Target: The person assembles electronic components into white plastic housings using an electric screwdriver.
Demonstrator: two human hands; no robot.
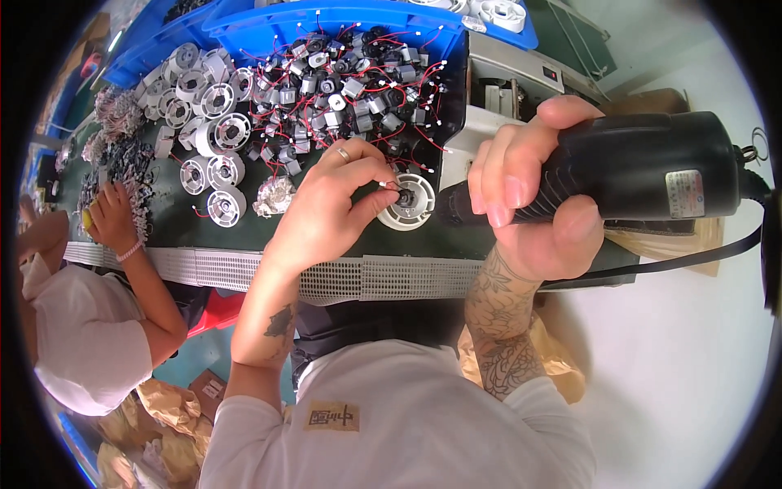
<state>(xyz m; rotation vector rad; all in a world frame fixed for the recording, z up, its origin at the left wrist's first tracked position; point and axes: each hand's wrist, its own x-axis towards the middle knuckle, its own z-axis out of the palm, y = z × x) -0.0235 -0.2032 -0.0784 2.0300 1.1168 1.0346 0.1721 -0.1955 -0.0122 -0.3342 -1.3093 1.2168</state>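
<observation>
My right hand [542,183] is wrapped round a black electric screwdriver [652,167] with a ribbed grip and a cord at its back end. It is tilted almost level, with its narrow front end toward the left, close to a white round plastic housing [419,213]. That housing lies on the green bench near the front edge, with a dark part at its centre. My left hand [330,200] is closed in a pinch at the housing's upper left, on a thin red wire lead [392,186] with a small white plug. The fingertips hide part of the lead.
A heap of small motors with red wires [342,90] lies behind my left hand. Several white housings [226,208] stand left of it, before blue bins [252,28]. A grey machine [521,61] is at the back right. At the left, a co-worker's hand [112,216] handles dark wires.
</observation>
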